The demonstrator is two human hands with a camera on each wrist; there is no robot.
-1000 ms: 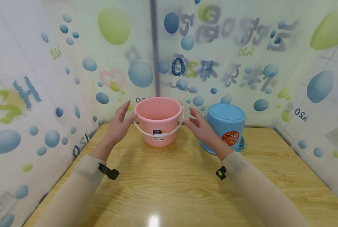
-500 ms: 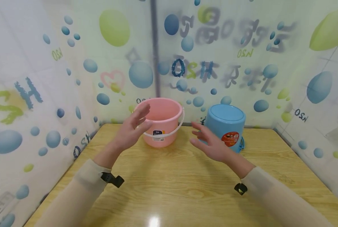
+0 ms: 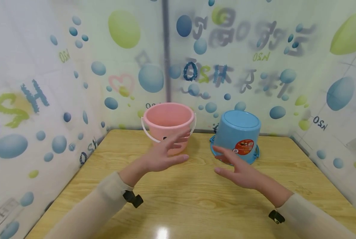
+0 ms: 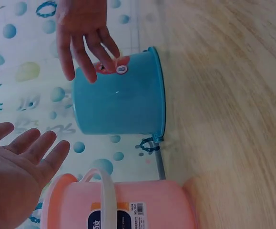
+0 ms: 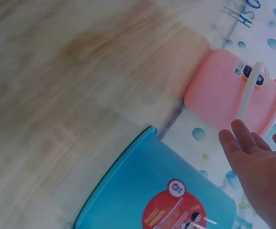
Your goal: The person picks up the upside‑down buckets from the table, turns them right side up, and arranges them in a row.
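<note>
one pink bucket (image 3: 169, 117) stands upright, its white handle (image 4: 108, 195) slung across its front, and one blue bucket (image 3: 237, 131) sits upside down beside it, with a gap between them. the left hand (image 3: 162, 157) hovers before the pink one, the right hand (image 3: 242, 171) before the blue, fingers loosely extended, both grips wide and holding nothing. both buckets rest near the back of the table (image 3: 196, 205), just before a patterned backdrop (image 3: 121, 56). this looks like a free-handed moment, no grasp under way; any hold would call for reaching forward and bringing both palms to a bucket's sides
</note>
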